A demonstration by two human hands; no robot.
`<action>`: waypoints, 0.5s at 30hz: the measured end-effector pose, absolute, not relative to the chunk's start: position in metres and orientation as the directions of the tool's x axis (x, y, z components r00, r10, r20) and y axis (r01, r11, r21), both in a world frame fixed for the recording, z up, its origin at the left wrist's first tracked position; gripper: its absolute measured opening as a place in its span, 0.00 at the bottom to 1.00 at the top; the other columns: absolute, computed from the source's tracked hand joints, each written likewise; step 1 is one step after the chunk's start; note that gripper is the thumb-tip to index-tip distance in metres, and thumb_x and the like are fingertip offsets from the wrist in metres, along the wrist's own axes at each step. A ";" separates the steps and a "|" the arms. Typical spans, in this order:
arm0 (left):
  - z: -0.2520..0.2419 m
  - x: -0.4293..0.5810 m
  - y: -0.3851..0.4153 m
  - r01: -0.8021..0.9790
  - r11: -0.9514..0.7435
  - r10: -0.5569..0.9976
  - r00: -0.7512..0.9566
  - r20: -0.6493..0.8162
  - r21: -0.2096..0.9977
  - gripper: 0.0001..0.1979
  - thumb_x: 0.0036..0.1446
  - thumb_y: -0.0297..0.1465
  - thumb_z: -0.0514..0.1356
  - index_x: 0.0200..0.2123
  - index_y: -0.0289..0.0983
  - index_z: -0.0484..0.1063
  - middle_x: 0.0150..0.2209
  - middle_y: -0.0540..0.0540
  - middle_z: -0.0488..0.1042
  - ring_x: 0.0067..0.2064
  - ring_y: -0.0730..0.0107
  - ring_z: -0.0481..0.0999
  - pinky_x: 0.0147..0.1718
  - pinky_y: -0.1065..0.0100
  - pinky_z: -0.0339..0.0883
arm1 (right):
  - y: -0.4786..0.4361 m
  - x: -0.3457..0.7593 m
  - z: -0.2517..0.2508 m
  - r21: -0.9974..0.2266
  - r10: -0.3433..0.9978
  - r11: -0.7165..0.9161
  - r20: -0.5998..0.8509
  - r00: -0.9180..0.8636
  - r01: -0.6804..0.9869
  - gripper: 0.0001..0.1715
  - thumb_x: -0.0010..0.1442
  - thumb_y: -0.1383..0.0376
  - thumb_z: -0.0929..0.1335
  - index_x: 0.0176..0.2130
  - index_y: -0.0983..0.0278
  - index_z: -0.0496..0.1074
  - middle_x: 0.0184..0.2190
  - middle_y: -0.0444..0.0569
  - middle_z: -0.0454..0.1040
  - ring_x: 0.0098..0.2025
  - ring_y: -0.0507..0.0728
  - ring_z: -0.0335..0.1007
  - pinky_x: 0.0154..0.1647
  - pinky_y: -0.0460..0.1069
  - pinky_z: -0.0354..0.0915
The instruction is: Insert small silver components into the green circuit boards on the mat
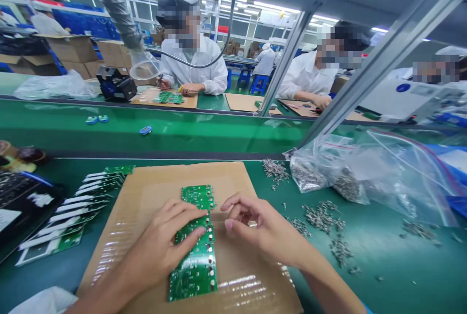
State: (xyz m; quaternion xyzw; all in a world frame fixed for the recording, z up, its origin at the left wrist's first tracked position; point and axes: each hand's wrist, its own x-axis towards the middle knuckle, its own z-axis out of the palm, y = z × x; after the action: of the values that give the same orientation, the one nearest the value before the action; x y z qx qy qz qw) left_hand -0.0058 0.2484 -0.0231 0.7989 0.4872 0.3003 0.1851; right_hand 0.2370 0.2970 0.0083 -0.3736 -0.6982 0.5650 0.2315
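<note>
A long green circuit board panel [193, 275] lies on a cardboard sheet [146, 192] in front of me. My left hand [166, 241] rests over the panel's left side and middle, fingers spread across it and fingertips near the row of parts on its right edge. Just right of the panel, my right hand [255, 224] hovers with curled fingers; thumb and forefinger are near each other with a gap between the tips, and nothing shows in them. Small metal parts [323, 217] lie in loose piles on the green table to the right.
A row of stacked boards [73, 212] leans at the left, beside a black case [25, 207]. Clear plastic bags [346, 173] with metal parts lie at the right. Beyond the green conveyor [211, 131], people in white work at boards. A metal post [365, 76] slants across the right.
</note>
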 end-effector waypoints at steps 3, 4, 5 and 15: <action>-0.019 0.000 0.246 0.587 -0.413 0.906 0.339 0.252 0.696 0.07 0.69 0.34 0.56 0.44 0.45 0.75 0.40 0.51 0.77 0.45 0.67 0.72 0.43 0.66 0.68 | 0.300 0.215 0.005 -0.992 0.735 -0.060 -0.122 -0.667 0.115 0.12 0.62 0.59 0.72 0.43 0.61 0.71 0.31 0.42 0.75 0.36 0.54 0.71 0.40 0.49 0.66; -0.019 -0.001 0.246 0.576 -0.405 0.909 0.336 0.246 0.710 0.08 0.69 0.33 0.55 0.41 0.44 0.75 0.38 0.52 0.77 0.43 0.68 0.72 0.42 0.66 0.67 | 0.301 0.210 0.003 -0.992 0.730 -0.083 -0.125 -0.672 0.095 0.13 0.62 0.58 0.72 0.43 0.61 0.71 0.31 0.43 0.75 0.36 0.54 0.71 0.41 0.49 0.66; -0.020 -0.001 0.247 0.570 -0.403 0.910 0.332 0.248 0.716 0.08 0.69 0.32 0.55 0.39 0.43 0.74 0.36 0.52 0.76 0.42 0.69 0.71 0.41 0.67 0.66 | 0.302 0.206 0.001 -0.992 0.732 -0.095 -0.127 -0.669 0.084 0.14 0.61 0.58 0.73 0.43 0.62 0.71 0.31 0.43 0.76 0.36 0.53 0.71 0.41 0.49 0.65; -0.027 -0.006 0.249 0.587 -0.489 0.872 0.309 0.380 0.645 0.05 0.67 0.27 0.58 0.39 0.42 0.73 0.37 0.53 0.75 0.42 0.72 0.70 0.41 0.69 0.65 | 0.304 0.201 -0.014 -0.978 0.732 -0.154 -0.210 -0.648 0.142 0.13 0.58 0.57 0.76 0.37 0.64 0.76 0.31 0.44 0.75 0.33 0.52 0.69 0.37 0.47 0.63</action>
State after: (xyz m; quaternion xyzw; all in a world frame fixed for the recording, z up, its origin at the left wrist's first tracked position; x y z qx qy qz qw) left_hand -0.0056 0.2487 -0.0269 0.7845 0.4648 0.3596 0.1981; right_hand 0.2011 0.3045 -0.0144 -0.3573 -0.6119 0.6704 0.2201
